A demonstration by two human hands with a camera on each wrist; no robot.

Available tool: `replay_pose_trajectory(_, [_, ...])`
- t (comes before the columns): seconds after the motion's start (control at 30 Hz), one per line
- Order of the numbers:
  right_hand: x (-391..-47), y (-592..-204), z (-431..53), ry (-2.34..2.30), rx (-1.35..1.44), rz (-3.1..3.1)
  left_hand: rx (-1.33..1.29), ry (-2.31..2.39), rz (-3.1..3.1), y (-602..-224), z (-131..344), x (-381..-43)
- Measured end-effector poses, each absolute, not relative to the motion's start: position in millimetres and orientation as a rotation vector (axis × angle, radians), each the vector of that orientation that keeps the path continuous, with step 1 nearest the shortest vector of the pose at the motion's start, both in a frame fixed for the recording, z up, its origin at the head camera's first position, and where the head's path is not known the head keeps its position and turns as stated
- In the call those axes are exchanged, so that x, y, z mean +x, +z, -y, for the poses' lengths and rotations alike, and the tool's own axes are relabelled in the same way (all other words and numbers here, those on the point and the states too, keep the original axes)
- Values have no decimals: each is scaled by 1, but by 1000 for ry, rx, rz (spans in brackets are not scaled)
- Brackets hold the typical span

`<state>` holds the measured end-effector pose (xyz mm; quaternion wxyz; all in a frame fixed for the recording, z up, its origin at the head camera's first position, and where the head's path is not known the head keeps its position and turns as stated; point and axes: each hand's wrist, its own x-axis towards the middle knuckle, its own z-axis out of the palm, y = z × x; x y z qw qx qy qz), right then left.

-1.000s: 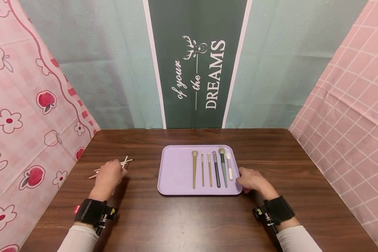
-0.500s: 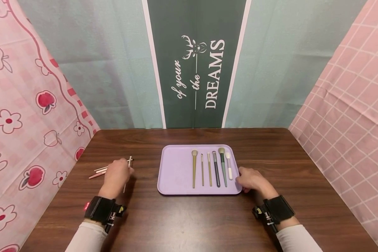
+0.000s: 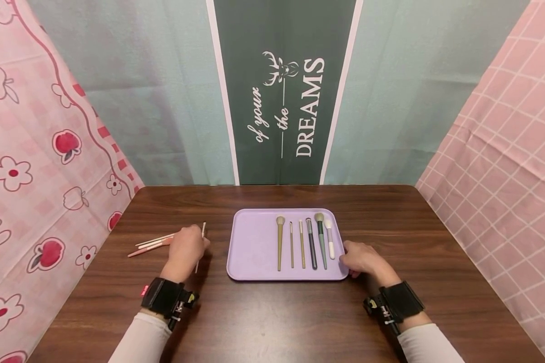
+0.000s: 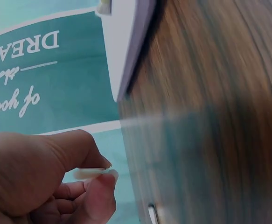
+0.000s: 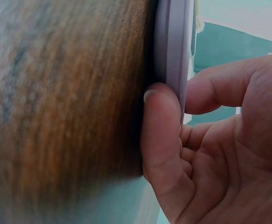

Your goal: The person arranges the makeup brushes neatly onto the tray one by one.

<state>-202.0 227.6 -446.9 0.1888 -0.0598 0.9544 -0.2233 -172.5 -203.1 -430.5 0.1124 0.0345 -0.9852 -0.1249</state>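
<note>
A slim pale makeup brush (image 3: 204, 230) is pinched between the thumb and fingers of my left hand (image 3: 187, 252), just left of the lilac tray (image 3: 253, 247). In the left wrist view the brush (image 4: 90, 173) shows nearly end-on and blurred between the fingertips. My right hand (image 3: 362, 258) grips the tray's right edge; in the right wrist view thumb and finger lie on either side of the rim (image 5: 175, 51). On the tray, several makeup brushes lie side by side, among them a tan fan-topped one (image 3: 279, 244), a dark one (image 3: 312, 244) and a white-handled one (image 3: 330, 241).
More slim brushes (image 3: 150, 245), pink and pale, lie in a loose bunch on the brown wooden table (image 3: 263, 322), left of my left hand. A printed green curtain (image 3: 279, 166) hangs behind the table, with pink cloths at both sides.
My left hand has moved right toward the tray with the pinched brush, away from the loose bunch. The right hand stays at the tray's edge.
</note>
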Motion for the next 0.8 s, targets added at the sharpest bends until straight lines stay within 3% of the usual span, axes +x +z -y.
replay_pose_trajectory(0.8, [-203,-446,-226,-621,-162,-2686,107,-516,2960,-426,142,-192])
